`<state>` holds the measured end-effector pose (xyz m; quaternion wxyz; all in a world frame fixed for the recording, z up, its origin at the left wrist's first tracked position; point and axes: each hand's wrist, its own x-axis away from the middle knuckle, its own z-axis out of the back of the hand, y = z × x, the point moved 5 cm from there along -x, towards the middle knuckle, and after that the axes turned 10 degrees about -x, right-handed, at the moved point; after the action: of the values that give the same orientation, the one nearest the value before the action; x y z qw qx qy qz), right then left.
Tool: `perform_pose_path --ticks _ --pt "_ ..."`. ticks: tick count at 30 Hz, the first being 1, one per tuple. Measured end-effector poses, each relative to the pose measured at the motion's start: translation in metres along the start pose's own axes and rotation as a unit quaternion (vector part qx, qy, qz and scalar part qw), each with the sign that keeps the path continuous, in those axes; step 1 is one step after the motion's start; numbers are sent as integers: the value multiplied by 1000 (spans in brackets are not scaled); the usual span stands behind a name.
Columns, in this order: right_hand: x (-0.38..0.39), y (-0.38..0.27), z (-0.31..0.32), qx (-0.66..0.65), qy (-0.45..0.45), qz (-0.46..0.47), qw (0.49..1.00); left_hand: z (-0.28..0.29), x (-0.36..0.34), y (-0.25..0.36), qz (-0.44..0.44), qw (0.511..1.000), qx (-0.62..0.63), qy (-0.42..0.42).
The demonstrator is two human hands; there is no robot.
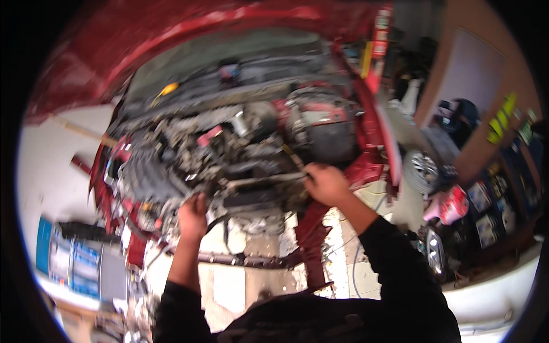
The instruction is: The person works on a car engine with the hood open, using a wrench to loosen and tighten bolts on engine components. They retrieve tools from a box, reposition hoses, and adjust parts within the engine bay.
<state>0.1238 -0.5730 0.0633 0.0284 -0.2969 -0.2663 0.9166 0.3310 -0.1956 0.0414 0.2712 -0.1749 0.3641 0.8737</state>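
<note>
A red car's open engine bay (257, 166) spreads before me, with damaged red body panels and dark engine parts. My right hand (326, 184) is closed on a thin rod (291, 153) at the bay's right middle, beside a pale horizontal bar (260, 180). My left hand (193, 214) has curled fingers at the front left of the bay, by a small dark object (207, 187); what it grips is blurred. A yellow object (168, 88) lies near the windscreen at the back.
The raised red hood (103, 51) is overhead. At right stand a wheel (422, 171), a pink-red bag (449, 204) and a dark rack of items (492, 200). A blue-and-grey cart (77, 260) is at lower left. A hose (355, 266) runs along the floor.
</note>
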Motion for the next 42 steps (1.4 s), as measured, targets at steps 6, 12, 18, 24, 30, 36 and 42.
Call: perform_pose_path --ticks 6,12,18,24,30,36,42 --pt "1 2 2 -66 47 0 997 -68 -30 -58 191 975 75 -88" --pt "-3 -3 -2 -25 21 -27 999 -121 -53 -76 229 961 103 -113" --pt "-4 -2 -3 -18 29 -47 998 -123 -74 -49 182 970 18 -162" --pt "0 -1 -2 -15 32 -35 999 -120 -93 -46 79 973 -61 -206" --pt "0 2 1 46 -1 -83 995 -131 -122 -56 237 844 114 -467" --pt "5 -2 6 47 -9 -93 995 -130 -137 -49 292 791 120 -523" --pt "6 1 3 37 -1 -93 995 -128 -134 -42 279 805 106 -513"
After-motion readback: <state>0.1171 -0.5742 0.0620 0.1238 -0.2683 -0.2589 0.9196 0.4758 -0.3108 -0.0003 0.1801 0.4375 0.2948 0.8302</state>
